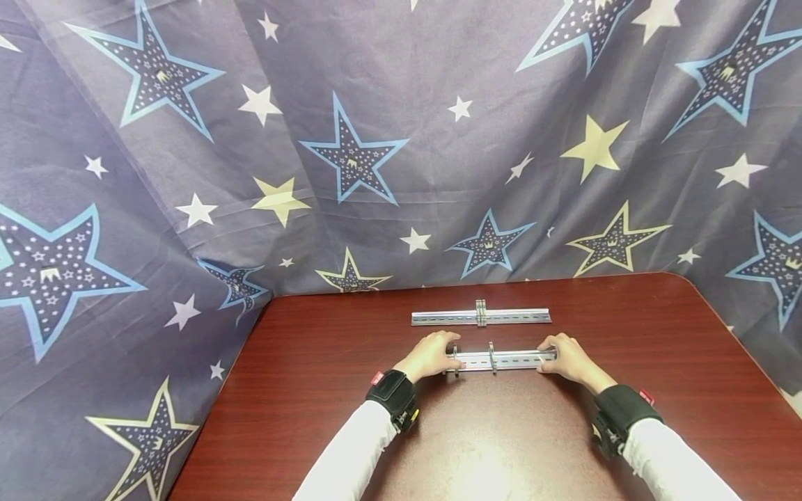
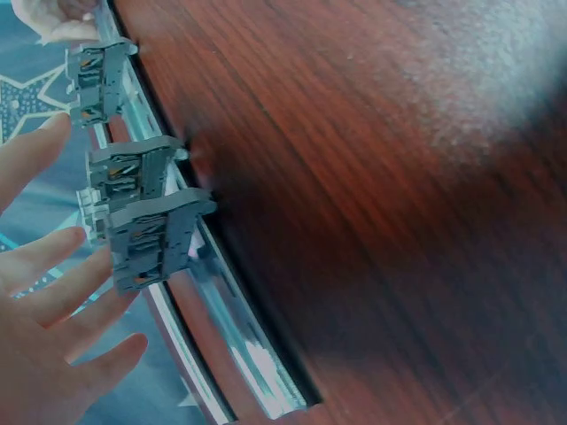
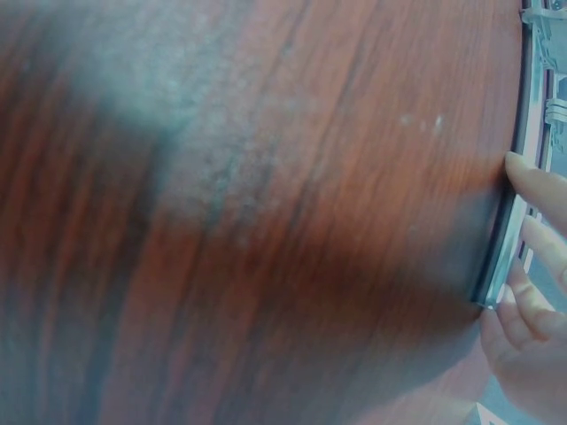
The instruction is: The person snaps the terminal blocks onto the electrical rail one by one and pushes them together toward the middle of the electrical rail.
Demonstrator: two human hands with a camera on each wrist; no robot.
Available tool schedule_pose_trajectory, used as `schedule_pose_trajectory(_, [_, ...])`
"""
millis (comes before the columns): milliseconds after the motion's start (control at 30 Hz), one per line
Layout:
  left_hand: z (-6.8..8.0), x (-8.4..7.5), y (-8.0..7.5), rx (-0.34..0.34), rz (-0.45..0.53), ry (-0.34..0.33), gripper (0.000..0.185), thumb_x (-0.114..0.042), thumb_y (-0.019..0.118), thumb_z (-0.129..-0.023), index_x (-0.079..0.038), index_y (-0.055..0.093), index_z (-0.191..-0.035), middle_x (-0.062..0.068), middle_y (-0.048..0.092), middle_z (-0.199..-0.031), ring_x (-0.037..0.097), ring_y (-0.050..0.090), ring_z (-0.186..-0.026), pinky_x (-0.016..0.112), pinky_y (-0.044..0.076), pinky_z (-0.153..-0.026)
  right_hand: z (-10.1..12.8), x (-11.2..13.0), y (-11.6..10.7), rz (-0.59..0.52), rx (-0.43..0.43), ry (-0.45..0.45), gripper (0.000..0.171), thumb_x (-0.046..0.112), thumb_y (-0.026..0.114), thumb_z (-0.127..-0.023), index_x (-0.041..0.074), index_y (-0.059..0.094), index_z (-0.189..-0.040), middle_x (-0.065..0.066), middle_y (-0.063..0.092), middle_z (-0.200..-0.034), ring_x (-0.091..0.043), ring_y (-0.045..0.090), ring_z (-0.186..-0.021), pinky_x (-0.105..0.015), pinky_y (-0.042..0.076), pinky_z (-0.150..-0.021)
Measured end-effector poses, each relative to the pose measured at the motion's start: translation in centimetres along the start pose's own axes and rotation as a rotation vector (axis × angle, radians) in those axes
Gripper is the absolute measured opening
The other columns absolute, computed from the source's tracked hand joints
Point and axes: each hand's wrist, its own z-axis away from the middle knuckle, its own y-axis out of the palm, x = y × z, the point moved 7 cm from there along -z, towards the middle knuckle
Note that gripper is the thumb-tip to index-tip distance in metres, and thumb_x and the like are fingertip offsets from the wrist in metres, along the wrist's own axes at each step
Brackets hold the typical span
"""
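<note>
Right hand (image 3: 532, 301) fingers around metal rail (image 3: 512, 221) end on wooden table (image 3: 266, 221)

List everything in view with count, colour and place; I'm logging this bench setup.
Near DIN rail: one, silver, table middle, held at both ends.
Clip-on terminal blocks: three, grey, on the near rail.
Far DIN rail: one, silver, behind the near rail, with clips at its middle.
Table: one, reddish-brown wood.
Star-print cloth: one, blue-grey, backdrop.
Wrist straps: two, black.
Sleeves: two, white.
Left hand: at the near rail's left end.
Right hand: grips the right end.
</note>
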Motion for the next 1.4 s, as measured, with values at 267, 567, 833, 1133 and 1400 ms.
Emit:
schedule_pose_trajectory(267, [0.19,0.49,0.6,-0.005,0.033,-0.006,0.059,-0.029,0.071,-0.069,-0.002,0.054,-0.118,0.009,0.059,-0.111,0.021,0.054,-0.103,0.031,0.04,-0.087,-0.02,-0.15,0.06,0.004,0.006,0.014,0.03,0.011,0.076,-0.057,0.0,0.062,-0.081,-0.015,0.056,-0.081,-0.032,0.049,-0.077,-0.04,0.038,-0.068])
schedule_pose_trajectory(567, [0.35,0.53,0.83,-0.023,0.017,0.014,0.053,-0.021,0.073,-0.067,-0.001,0.056,-0.113,0.01,0.061,-0.105,0.021,0.056,-0.099,0.03,0.041,-0.086,0.09,-0.18,0.18,0.002,0.007,0.009,0.031,0.011,0.076,-0.057,-0.001,0.062,-0.081,-0.015,0.057,-0.081,-0.032,0.05,-0.077,-0.041,0.038,-0.069])
schedule_pose_trajectory(833, [0.4,0.96,1.0,-0.047,0.075,0.019,0.05,-0.019,0.075,-0.063,0.0,0.058,-0.106,0.011,0.063,-0.096,0.021,0.058,-0.089,0.027,0.043,-0.079,-0.02,-0.31,0.25,-0.006,0.001,0.009,0.031,0.011,0.076,-0.057,-0.001,0.062,-0.081,-0.015,0.057,-0.081,-0.032,0.05,-0.077,-0.04,0.037,-0.069])
schedule_pose_trajectory(1133, [0.19,0.87,0.94,-0.058,0.071,0.026,0.048,-0.018,0.075,-0.064,-0.001,0.059,-0.105,0.01,0.063,-0.094,0.021,0.059,-0.087,0.027,0.044,-0.077,-0.02,-0.25,0.19,-0.012,0.015,0.022,0.031,0.011,0.076,-0.057,-0.002,0.062,-0.082,-0.016,0.057,-0.082,-0.033,0.05,-0.079,-0.042,0.038,-0.07])
schedule_pose_trajectory(1400, [-0.15,0.54,1.03,-0.053,0.045,0.024,0.047,-0.019,0.075,-0.064,-0.003,0.06,-0.105,0.007,0.064,-0.096,0.019,0.059,-0.089,0.027,0.044,-0.078,-0.08,-0.59,0.18,-0.005,0.013,0.023,0.031,0.011,0.076,-0.058,-0.002,0.062,-0.082,-0.015,0.057,-0.081,-0.032,0.05,-0.078,-0.042,0.038,-0.07])
